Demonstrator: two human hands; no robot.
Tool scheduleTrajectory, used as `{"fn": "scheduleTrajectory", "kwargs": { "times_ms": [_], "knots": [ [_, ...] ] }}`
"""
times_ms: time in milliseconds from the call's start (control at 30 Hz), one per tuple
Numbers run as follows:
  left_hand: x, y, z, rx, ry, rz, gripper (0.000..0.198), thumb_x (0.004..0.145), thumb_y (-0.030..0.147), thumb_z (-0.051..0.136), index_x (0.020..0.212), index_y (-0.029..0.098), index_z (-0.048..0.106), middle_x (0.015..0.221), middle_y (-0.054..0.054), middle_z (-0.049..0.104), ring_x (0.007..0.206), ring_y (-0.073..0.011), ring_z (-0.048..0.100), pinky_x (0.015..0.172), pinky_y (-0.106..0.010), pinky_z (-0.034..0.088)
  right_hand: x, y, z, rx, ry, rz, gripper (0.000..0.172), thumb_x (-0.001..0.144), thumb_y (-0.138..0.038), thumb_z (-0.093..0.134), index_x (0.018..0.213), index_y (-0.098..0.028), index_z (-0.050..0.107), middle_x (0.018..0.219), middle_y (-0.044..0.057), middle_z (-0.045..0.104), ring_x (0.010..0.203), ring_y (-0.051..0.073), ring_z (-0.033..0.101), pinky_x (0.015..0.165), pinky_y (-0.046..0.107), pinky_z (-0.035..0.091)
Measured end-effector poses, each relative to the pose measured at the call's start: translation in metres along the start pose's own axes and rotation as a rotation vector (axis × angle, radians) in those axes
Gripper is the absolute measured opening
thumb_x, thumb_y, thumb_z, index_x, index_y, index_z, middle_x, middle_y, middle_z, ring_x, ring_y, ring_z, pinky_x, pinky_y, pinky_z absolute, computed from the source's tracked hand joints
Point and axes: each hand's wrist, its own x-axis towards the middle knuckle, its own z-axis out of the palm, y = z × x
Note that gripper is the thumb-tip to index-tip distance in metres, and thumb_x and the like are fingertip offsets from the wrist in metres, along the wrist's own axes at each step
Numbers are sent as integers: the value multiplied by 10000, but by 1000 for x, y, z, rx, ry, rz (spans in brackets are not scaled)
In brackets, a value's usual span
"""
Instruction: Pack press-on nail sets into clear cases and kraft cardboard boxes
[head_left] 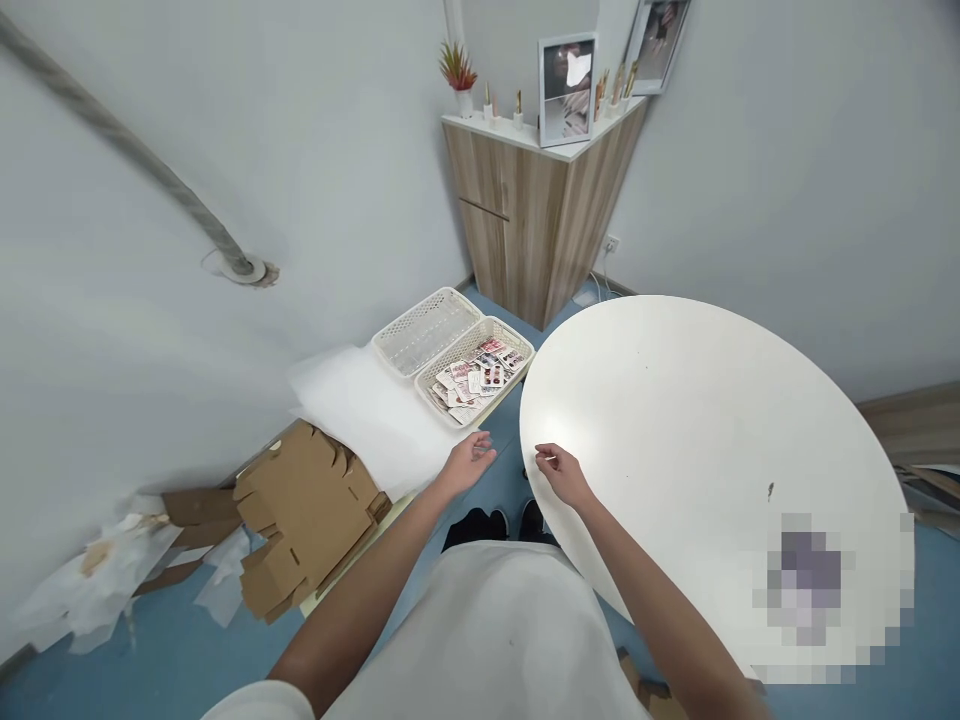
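Observation:
My left hand is held in the air, its fingers loosely bent and apart with nothing in them. Just beyond it sits a white plastic basket holding many small printed cards. Over the left edge of a white oval table hovers my right hand. Its fingers are curved with a gap to the thumb, and I see nothing held. White foam sheets lie to the left of my left hand, beside a stack of flat brown cardboard boxes.
A second white basket adjoins the first by the wall. A wood-grain corner cabinet carries picture frames, a plant and small bottles. Crumpled wrapping lies at the left. A blurred patch covers part of the table.

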Motion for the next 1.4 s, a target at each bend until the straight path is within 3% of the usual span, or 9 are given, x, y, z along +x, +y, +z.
{"fn": "scheduleTrajectory", "kwargs": {
  "times_ms": [233,533,733,900,1100,1300,1400],
  "knots": [
    [22,0,-32,109,-10,-5,478,728,381,547,1166,199,484,1042,-76,591,862,-174,580,730,-294,458,46,-21,6,-99,-44,-12,309,763,-336,467,1029,-205,553,931,36,618,766,136,576,727,308,470],
    [93,-11,-66,148,-36,3,459,736,349,551,1154,171,490,1100,-96,580,923,-201,570,776,-313,454,106,-62,41,-416,32,-51,322,776,-277,466,1075,-184,542,1073,83,567,968,190,538,807,338,449],
    [128,-16,-69,51,-124,-107,476,719,342,581,1152,166,489,1170,-111,547,944,-217,577,794,-317,452,142,-75,63,-536,-36,-6,451,764,-219,483,1209,-157,444,1157,114,522,924,195,557,802,323,456],
    [146,-24,-69,0,-78,-79,473,722,315,578,1160,162,484,1194,-109,524,992,-216,555,822,-322,447,162,-78,75,-631,-40,-21,503,762,-225,488,1249,-148,393,1215,127,472,1096,230,463,905,358,392],
    [155,-37,-75,35,-14,-32,465,728,305,553,1169,178,478,1200,-100,506,1051,-223,512,880,-356,416,177,-74,87,-635,-53,-17,514,760,-241,487,1256,-168,372,1277,126,389,1178,230,386,955,366,344],
    [160,-44,-77,120,30,23,443,718,295,553,1136,156,500,1185,-114,503,1153,-246,428,982,-378,312,190,-68,99,-657,-2,90,592,723,-264,546,1270,-170,340,1377,148,219,1292,271,195,1010,395,264],
    [161,-45,-77,143,9,29,446,707,279,566,1136,176,498,1211,-98,488,1179,-237,404,998,-365,290,194,-68,104,-640,-46,145,638,715,-311,565,1287,-183,313,1394,150,189,1288,289,204,997,412,274]
  ]
}}
